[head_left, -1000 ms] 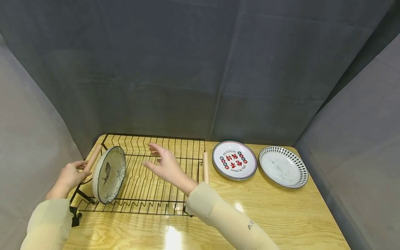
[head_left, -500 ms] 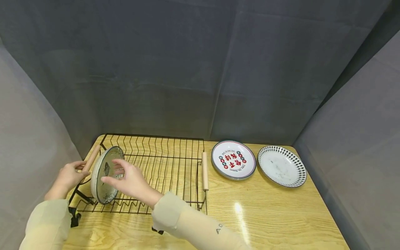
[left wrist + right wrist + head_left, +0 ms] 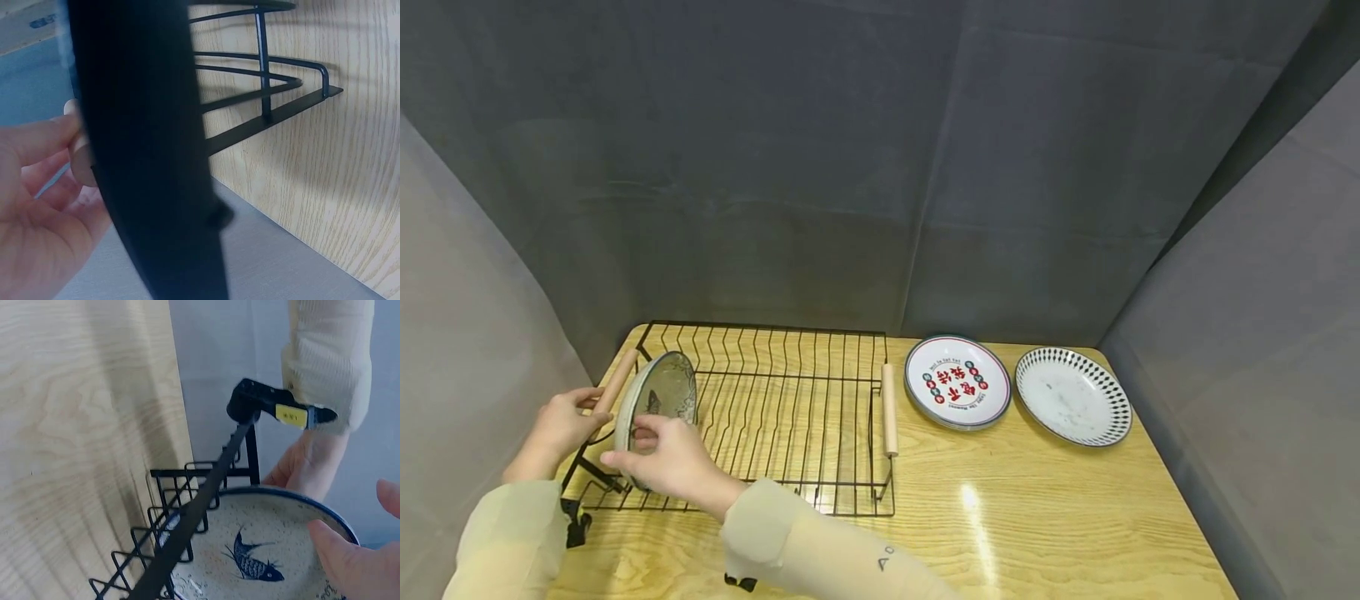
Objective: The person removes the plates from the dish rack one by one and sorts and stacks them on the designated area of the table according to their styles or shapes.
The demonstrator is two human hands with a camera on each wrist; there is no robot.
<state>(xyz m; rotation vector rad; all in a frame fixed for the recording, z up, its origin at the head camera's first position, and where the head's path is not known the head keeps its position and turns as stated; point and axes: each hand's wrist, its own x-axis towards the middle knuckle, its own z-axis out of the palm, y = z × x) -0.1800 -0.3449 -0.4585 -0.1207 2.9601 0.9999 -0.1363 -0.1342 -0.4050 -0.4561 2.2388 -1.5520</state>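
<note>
A deep speckled dish (image 3: 673, 387) with a blue rim and a painted fish stands on edge at the left end of a black wire dish rack (image 3: 790, 375). My left hand (image 3: 562, 427) grips the rack's left wooden handle (image 3: 616, 381); in the left wrist view its thumb and fingers lie around the handle. At the dish's near rim is my right hand (image 3: 662, 454), its fingers over the inner face and its thumb outside. The right wrist view shows this hand (image 3: 369, 562) with thumb and finger spread apart at the rim; firm contact is not visible.
Right of the rack's other wooden handle (image 3: 889, 408) lies a white plate with red characters (image 3: 951, 408), apparently stacked on another. Beside it lies a white oval dish with a black patterned rim (image 3: 1063, 400). Grey cloth (image 3: 775, 167) walls surround the wooden table (image 3: 1037, 517).
My right hand has moved left and slightly down, from above the rack's middle to the dish's near rim. My left hand has stayed on the handle.
</note>
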